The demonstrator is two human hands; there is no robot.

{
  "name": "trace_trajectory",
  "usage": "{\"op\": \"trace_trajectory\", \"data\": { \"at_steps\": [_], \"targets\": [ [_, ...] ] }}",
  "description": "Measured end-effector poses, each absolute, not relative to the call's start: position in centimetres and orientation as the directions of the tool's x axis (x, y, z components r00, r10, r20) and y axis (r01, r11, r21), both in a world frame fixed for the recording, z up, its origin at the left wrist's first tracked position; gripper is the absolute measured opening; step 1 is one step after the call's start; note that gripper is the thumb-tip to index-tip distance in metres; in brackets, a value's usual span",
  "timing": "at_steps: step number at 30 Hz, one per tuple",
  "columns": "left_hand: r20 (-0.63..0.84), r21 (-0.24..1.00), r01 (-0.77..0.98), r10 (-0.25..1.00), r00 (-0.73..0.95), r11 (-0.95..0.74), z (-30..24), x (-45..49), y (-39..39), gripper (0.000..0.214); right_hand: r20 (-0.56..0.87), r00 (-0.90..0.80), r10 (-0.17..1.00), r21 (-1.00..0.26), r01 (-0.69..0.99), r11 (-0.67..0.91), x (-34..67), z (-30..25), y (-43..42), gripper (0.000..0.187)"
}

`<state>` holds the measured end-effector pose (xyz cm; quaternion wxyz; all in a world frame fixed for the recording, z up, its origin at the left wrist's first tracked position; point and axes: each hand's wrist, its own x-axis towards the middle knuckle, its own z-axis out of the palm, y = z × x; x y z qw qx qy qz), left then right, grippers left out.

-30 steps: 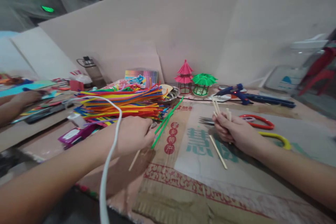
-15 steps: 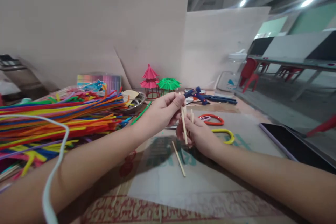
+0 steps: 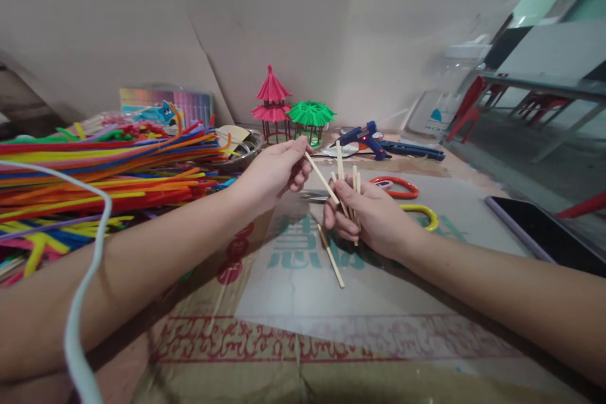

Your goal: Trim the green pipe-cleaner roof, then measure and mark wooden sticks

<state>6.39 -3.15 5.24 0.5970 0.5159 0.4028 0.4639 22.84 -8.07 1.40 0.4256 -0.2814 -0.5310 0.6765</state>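
My left hand (image 3: 290,167) pinches the upper end of one thin wooden stick (image 3: 322,179), which slants down to the right. Its lower end reaches the fingers of my right hand (image 3: 367,211); whether they touch cannot be made out. In my right hand is a small bunch of short wooden sticks (image 3: 339,161), roughly upright, closed between thumb and fingers. Another loose stick (image 3: 332,259) lies below the hands on a translucent sheet (image 3: 293,297). Scissors with an orange handle (image 3: 400,187) and a yellow handle (image 3: 428,218) lie partly behind my right hand.
Colourful pipe cleaners (image 3: 104,170) pile up at left, with a white cable (image 3: 89,278) across my left forearm. Behind stand a pink pagoda model (image 3: 272,98), a green-roofed model (image 3: 311,115) and a blue glue gun (image 3: 364,137). A phone (image 3: 544,227) lies at right.
My left hand has drawn away to the left from my right hand, with one stick in its fingers. The bunch stays in my right hand. The camera view has tilted down.
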Motion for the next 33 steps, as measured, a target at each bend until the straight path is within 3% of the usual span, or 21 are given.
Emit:
{"op": "trace_trajectory", "data": {
  "at_steps": [3,6,9,11,15,19,22,25,27,30,33],
  "targets": [
    [0.024,0.993,-0.118,0.969,0.245,0.005,5.8,6.3,-3.2,0.029,0.059,-0.443,0.895,-0.977,-0.211,-0.041,23.1,1.0,-7.4,0.029],
    [0.112,0.992,-0.084,0.961,0.251,-0.094,6.8,5.8,-3.3,0.026,0.103,-0.361,0.927,-0.990,0.052,0.130,23.7,0.6,-6.5,0.021],
    [0.168,0.986,-0.039,0.930,0.326,-0.164,8.0,4.9,-3.4,0.020,0.289,-0.393,0.873,-0.783,0.427,0.452,24.4,0.5,-5.8,0.021],
    [0.168,0.981,0.021,0.903,0.395,-0.192,8.6,4.3,-3.5,0.018,0.358,-0.498,0.790,-0.577,0.548,0.606,24.6,0.3,-5.7,0.023],
    [0.183,0.924,0.221,0.869,0.460,-0.312,9.4,3.6,-3.8,0.021,0.346,-0.611,0.712,-0.370,0.609,0.702,24.5,-0.1,-6.0,0.029],
    [0.171,0.847,0.384,0.872,0.458,-0.368,10.2,3.3,-3.9,0.020,0.320,-0.624,0.713,-0.337,0.629,0.701,24.4,-0.1,-6.0,0.027],
    [0.188,0.829,0.413,0.883,0.430,-0.378,11.0,2.9,-3.9,0.015,0.298,-0.613,0.732,-0.320,0.658,0.681,24.6,0.2,-5.9,0.025],
    [0.190,0.828,0.415,0.886,0.423,-0.376,11.5,2.7,-4.1,0.016,0.321,-0.586,0.744,-0.370,0.646,0.668,24.7,0.5,-6.0,0.034],
    [0.171,0.796,0.466,0.882,0.439,-0.386,11.0,3.0,-4.5,0.018,0.396,-0.507,0.765,-0.499,0.581,0.643,24.7,0.7,-6.1,0.040],
    [0.134,0.656,0.605,0.858,0.495,-0.451,9.1,4.1,-5.5,0.020,0.491,-0.308,0.815,-0.726,0.373,0.578,24.6,1.3,-6.3,0.039],
    [0.115,0.512,0.666,0.812,0.572,-0.543,7.1,5.6,-6.6,0.021,0.469,-0.224,0.854,-0.836,0.200,0.511,24.3,1.9,-6.6,0.033]
  ]
}}
